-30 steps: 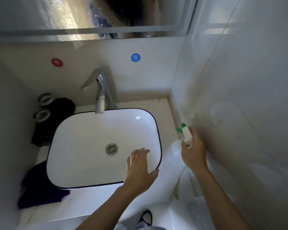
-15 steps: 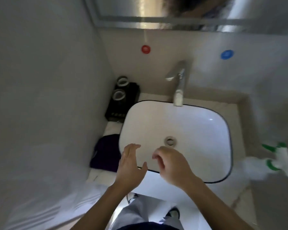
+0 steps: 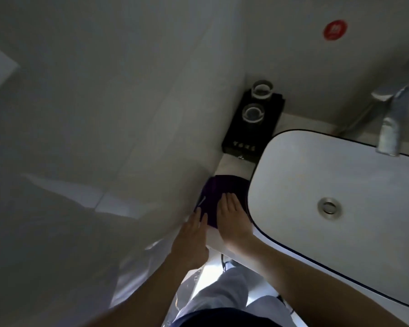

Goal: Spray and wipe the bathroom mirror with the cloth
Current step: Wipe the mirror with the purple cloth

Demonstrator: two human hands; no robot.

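Note:
A dark purple cloth (image 3: 219, 188) lies on the white counter, wedged between the left wall and the basin (image 3: 293, 166). My right hand (image 3: 232, 215) lies flat on the cloth's near part, fingers straight. My left hand (image 3: 193, 234) reaches along the wall, and its fingertips touch the cloth's near left edge. Neither hand grips anything. The mirror and the spray bottle are out of view.
A white basin with a dark rim and a metal drain (image 3: 329, 207) fills the right side. A chrome tap (image 3: 392, 114) stands behind it. A black tray (image 3: 254, 135) with two glass cups sits in the back corner. A red sticker (image 3: 335, 30) marks the rear wall.
The spray bottle was let go at the right and has left the view. The view swung left and both hands moved from the basin's front to the purple cloth.

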